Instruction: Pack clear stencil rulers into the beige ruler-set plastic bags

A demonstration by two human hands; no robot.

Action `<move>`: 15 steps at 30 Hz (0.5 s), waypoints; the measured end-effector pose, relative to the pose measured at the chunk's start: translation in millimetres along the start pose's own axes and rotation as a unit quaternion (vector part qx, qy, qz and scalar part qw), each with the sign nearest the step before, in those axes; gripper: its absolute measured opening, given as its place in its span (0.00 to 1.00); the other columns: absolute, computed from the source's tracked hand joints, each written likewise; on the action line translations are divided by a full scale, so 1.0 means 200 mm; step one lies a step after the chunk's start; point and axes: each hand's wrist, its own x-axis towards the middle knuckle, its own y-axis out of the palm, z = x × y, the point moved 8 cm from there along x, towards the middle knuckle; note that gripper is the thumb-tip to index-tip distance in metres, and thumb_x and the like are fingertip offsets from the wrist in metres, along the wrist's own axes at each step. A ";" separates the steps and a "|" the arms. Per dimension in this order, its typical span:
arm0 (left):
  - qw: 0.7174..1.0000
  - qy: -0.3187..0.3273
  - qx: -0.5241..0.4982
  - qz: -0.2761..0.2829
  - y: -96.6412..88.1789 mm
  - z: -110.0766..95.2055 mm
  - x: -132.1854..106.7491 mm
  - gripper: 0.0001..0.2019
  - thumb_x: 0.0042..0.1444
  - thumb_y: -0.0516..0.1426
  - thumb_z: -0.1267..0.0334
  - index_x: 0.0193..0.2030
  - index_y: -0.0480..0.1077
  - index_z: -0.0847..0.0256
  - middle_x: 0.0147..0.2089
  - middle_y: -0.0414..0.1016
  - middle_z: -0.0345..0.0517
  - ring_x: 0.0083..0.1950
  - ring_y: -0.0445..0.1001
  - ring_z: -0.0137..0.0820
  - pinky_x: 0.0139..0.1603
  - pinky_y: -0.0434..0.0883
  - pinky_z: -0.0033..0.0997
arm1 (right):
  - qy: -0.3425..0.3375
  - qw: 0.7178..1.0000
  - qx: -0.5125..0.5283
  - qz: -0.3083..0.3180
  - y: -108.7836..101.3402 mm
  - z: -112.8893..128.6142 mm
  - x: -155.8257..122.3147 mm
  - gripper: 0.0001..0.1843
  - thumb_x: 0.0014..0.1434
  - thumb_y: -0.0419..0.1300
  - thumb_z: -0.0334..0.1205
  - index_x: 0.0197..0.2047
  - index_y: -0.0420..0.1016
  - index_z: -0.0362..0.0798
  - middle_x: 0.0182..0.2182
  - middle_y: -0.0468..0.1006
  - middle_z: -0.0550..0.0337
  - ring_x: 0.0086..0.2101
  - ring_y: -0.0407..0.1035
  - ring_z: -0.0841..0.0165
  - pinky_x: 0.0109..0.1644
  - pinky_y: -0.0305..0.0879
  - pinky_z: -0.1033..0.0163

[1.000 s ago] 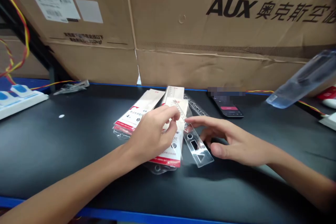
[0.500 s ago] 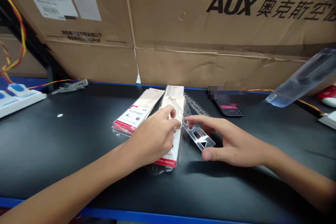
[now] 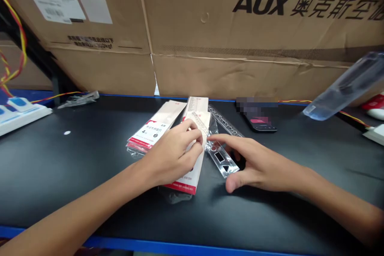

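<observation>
One clear ruler [image 3: 220,158], with cut-out shapes, is noted from the head view at the middle of the bench [image 3: 90,180]. It slants between the person's two hands; its lower end lies beyond the right edge of the centre packet [image 3: 191,178], and whether that end rests on the bench or is raised I cannot tell from where I stand.

Left hand [image 3: 172,156]: placed over the centre packet, fingers bent inward near the ruler's upper part. Whether its grip is closed on anything cannot be determined.

Right hand [image 3: 261,166]: grip wide, forefinger at the ruler's upper right edge, thumb well apart from it and near the lower end.

Progress, in my judgement: partway. Done: the left packets [image 3: 153,128] lie piled just beside the centre one. Outstanding: this ruler sits askew, neither squared with the packet beneath nor set aside. A second clear strip [image 3: 225,120] lies behind, untouched by the left hand, slanting towards the right. Beyond it rests a phone [image 3: 262,123].
</observation>
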 end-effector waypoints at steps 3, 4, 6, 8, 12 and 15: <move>1.000 -0.011 0.001 -0.004 0.00 0.00 0.01 0.06 0.60 0.52 0.68 0.35 0.69 0.59 0.44 0.69 0.42 0.38 0.70 0.30 0.38 0.67 0.33 | 0.014 1.000 0.014 -0.012 -0.01 0.00 0.00 0.44 0.48 0.71 0.60 0.63 0.61 0.55 0.41 0.73 0.60 0.34 0.66 0.67 0.38 0.65 0.64; 1.000 -0.012 0.006 -0.005 0.00 0.00 0.01 0.04 0.59 0.53 0.68 0.36 0.69 0.59 0.44 0.69 0.42 0.38 0.69 0.30 0.37 0.67 0.33 | 0.018 1.000 0.014 -0.015 0.00 -0.01 0.00 0.42 0.47 0.72 0.61 0.60 0.63 0.54 0.39 0.72 0.61 0.34 0.66 0.67 0.37 0.65 0.64; 1.000 -0.010 0.014 -0.007 0.00 0.00 0.01 0.01 0.57 0.56 0.66 0.36 0.69 0.59 0.43 0.69 0.43 0.38 0.70 0.31 0.36 0.67 0.32 | 0.020 1.000 0.005 -0.013 0.01 0.00 0.00 0.38 0.46 0.72 0.62 0.54 0.66 0.53 0.36 0.72 0.62 0.33 0.66 0.67 0.36 0.64 0.64; 1.000 -0.006 0.015 -0.008 0.01 0.00 0.02 0.02 0.57 0.57 0.65 0.35 0.69 0.59 0.42 0.69 0.43 0.38 0.70 0.31 0.36 0.67 0.32 | 0.013 1.000 -0.005 -0.011 0.02 0.01 0.00 0.37 0.45 0.72 0.63 0.51 0.67 0.53 0.35 0.71 0.63 0.32 0.65 0.67 0.35 0.63 0.64; 1.000 -0.005 0.011 -0.008 0.01 0.00 0.01 0.02 0.56 0.58 0.65 0.33 0.70 0.59 0.41 0.70 0.43 0.37 0.70 0.30 0.36 0.68 0.32 | 0.005 1.000 -0.001 -0.020 0.03 0.01 0.00 0.39 0.43 0.73 0.62 0.53 0.67 0.53 0.35 0.72 0.63 0.32 0.66 0.67 0.34 0.64 0.65; 1.000 -0.006 0.010 -0.008 0.01 0.00 0.00 0.01 0.55 0.58 0.67 0.32 0.70 0.59 0.40 0.71 0.43 0.37 0.70 0.30 0.36 0.68 0.31 | -0.030 0.999 0.021 -0.002 0.04 0.03 0.00 0.43 0.42 0.75 0.59 0.58 0.67 0.55 0.40 0.74 0.62 0.35 0.68 0.67 0.38 0.66 0.64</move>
